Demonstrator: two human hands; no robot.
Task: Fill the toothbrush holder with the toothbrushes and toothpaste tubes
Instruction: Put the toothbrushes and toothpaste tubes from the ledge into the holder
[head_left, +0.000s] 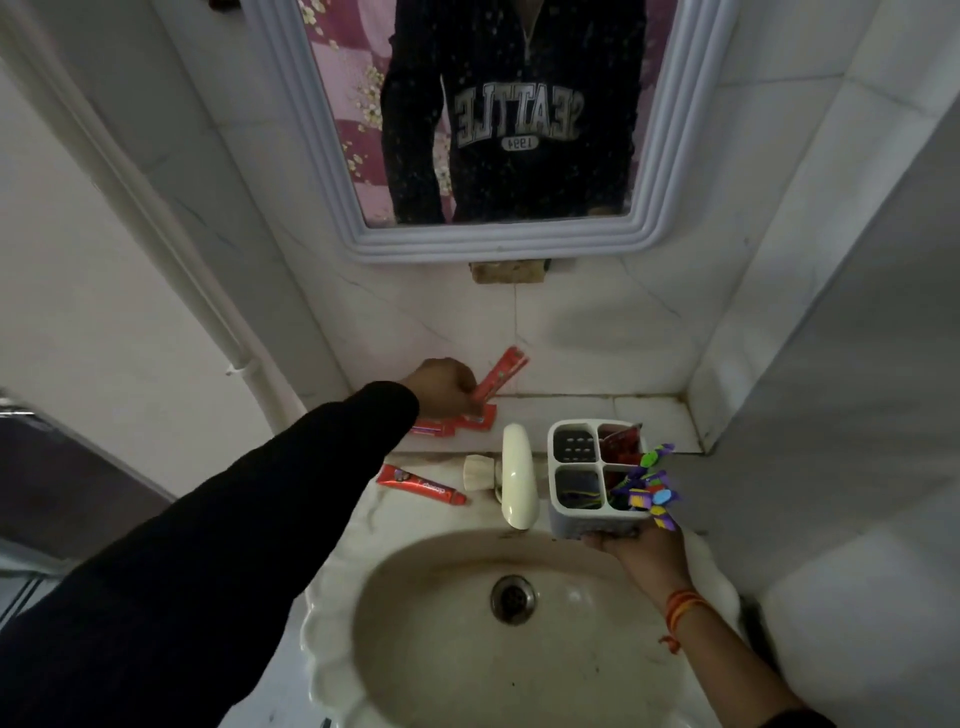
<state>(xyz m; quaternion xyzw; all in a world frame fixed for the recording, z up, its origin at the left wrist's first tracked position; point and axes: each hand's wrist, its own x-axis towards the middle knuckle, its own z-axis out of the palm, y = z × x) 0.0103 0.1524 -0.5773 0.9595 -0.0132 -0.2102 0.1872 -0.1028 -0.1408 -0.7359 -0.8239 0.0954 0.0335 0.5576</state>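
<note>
Head view shows our left hand (445, 383) pinching a red toothpaste tube (136, 378) off the ledge, its tail tilted up to clear the tubes lying beneath. Our right hand (631, 545) grips the white toothbrush holder (597, 478) at its base, steadying it beside the tap (517, 475), toothbrushes (649, 488) already inside.

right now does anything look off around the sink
One red toothpaste tube lies loose on the white sink rim left of the cream tap, apart from the red tubes on the tiled ledge.
</note>
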